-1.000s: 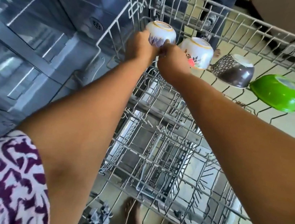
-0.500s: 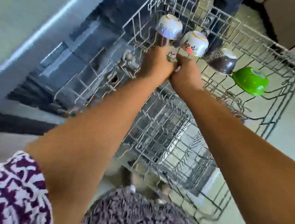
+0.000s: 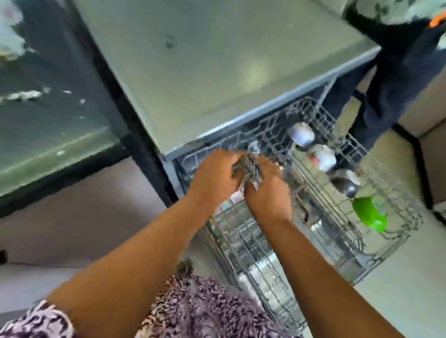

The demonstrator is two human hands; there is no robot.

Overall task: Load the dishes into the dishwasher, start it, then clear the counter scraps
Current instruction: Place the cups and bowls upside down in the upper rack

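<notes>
- The upper rack point(image 3: 331, 227) sits pulled out of the dishwasher point(image 3: 216, 62); four upturned bowls line its far edge, beyond the fingers, the green bowl point(image 3: 368, 213) outermost.
- Left hand point(image 3: 216, 176) and right hand point(image 3: 268, 192) meet at the rack's near rim, fingers curled on its wire.
- Since half a second ago the view has swung wider, showing the scrap-strewn tabletop point(image 3: 25, 101).
- Blur hides the exact grip.

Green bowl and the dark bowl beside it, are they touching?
Apart. The head view shows rack wire and floor between the green bowl and the dark bowl.
</notes>
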